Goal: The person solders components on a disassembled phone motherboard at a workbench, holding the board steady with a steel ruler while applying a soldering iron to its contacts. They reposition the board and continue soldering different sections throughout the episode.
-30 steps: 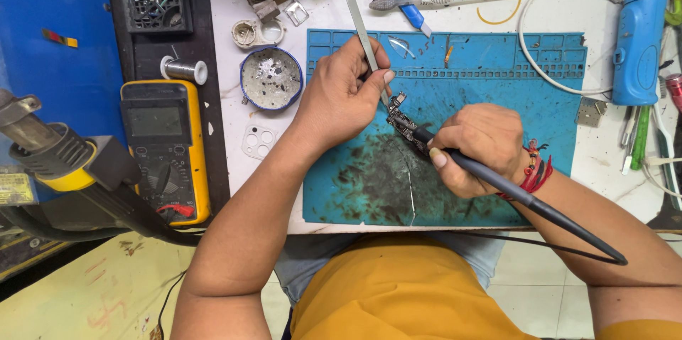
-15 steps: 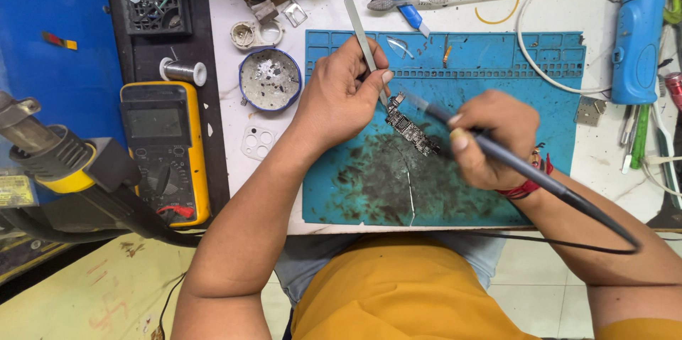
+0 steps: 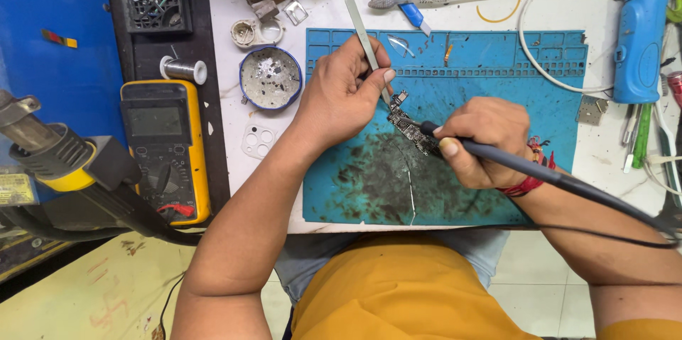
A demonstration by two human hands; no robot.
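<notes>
Hands gripping slim steel tweezers [image 3: 364,27] and dark soldering iron [image 3: 540,173] over small circuit board [image 3: 410,125]

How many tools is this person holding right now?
2: tweezers in the left hand, and a soldering iron in the right hand, both meeting at the circuit board.

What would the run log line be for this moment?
left hand: holds tweezers | right hand: holds soldering iron | circuit board: on blue mat
</notes>
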